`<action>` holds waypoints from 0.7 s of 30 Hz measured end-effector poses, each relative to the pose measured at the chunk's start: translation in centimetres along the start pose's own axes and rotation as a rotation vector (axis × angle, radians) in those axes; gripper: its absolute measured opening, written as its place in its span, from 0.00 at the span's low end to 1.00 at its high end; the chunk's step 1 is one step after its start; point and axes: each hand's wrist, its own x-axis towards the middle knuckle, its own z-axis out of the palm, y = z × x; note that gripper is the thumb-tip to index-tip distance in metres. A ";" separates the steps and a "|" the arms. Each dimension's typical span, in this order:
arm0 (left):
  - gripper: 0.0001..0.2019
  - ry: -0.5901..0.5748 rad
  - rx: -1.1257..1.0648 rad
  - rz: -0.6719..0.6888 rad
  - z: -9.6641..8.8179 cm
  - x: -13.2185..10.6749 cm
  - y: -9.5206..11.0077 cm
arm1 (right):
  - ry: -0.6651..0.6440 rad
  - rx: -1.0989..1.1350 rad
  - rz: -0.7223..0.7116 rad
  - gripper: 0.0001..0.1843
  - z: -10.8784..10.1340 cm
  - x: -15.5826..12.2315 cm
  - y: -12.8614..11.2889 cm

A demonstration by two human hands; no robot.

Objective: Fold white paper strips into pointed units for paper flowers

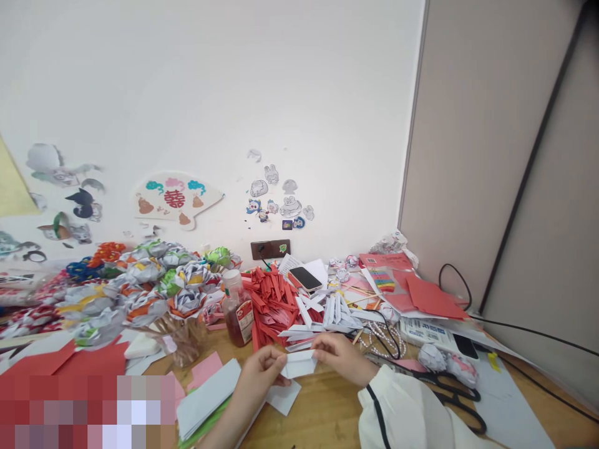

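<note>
Between my two hands is a small folded piece of white paper (300,365), held a little above the wooden table. My left hand (264,366) pinches its left end, and my right hand (337,355) grips the right end between thumb and fingers. Beneath the left hand lies a loose white sheet (283,397). To the left of that forearm is a stack of white paper (209,399) on top of green sheets. Just beyond my hands are folded white paper strips (337,310) and a heap of folded red paper strips (272,300).
A bottle of red-brown liquid (239,312) stands left of the red heap. A phone (305,279) rests on the papers behind. Black scissors (456,393) and crumpled paper balls (433,357) lie at right. Paper flowers (150,280) crowd the left. A cable (538,333) crosses the right side.
</note>
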 end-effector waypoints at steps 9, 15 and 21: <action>0.23 -0.095 0.021 -0.035 0.3 0.1 0.1 | -0.066 0.183 0.050 0.15 0.2 0.2 0.5; 0.20 -0.113 0.020 -0.031 0.3 -0.1 -0.1 | -0.060 0.190 0.082 0.16 0.3 0.1 0.5; 0.18 -0.136 0.123 0.031 0.6 -0.1 -0.4 | -0.029 -0.022 0.019 0.13 0.4 -0.1 -0.1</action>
